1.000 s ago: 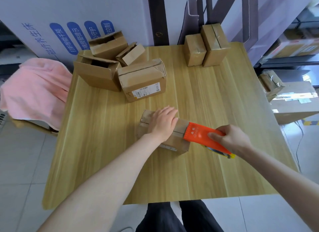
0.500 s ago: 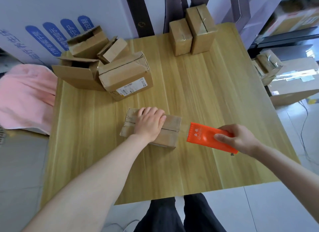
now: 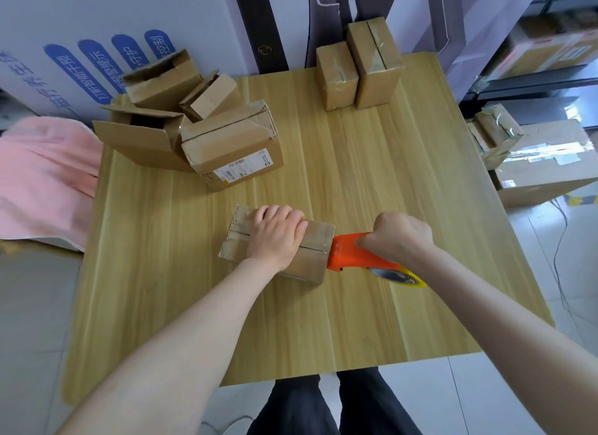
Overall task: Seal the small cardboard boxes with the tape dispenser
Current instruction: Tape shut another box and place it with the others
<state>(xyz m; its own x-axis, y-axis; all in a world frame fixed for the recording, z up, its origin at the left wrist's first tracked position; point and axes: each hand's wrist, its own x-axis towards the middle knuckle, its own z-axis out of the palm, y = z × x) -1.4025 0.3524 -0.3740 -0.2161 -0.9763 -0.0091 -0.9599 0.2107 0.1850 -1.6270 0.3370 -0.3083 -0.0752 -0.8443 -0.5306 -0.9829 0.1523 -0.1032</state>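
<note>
Half a second ago the tape dispenser [image 3: 351, 252] was held clear of the small cardboard box [image 3: 317, 237], off to its right; now its orange nose touches the box's right end, right at the centre seam. The right hand [image 3: 398, 237] is wrapped round the handle in a full grip, with the yellow tape roll [image 3: 401, 276] trailing behind. The left hand [image 3: 276, 234] lies over the box top as before, fingers together and pressing down to keep the flaps closed. The box sits near the middle of the tabletop [image 3: 356, 175], slightly toward the person. This looks like the start of a strip along the seam — the left hand covers that line and would probably have to give way.

Far left stand the boxes waiting: an open box [image 3: 142, 140], a labelled box [image 3: 233, 153] and two smaller ones behind. Two taped boxes [image 3: 359, 68] stand at the far edge — well apart from the work. A pink cloth [image 3: 42, 175] lies off the tabletop's left side.
</note>
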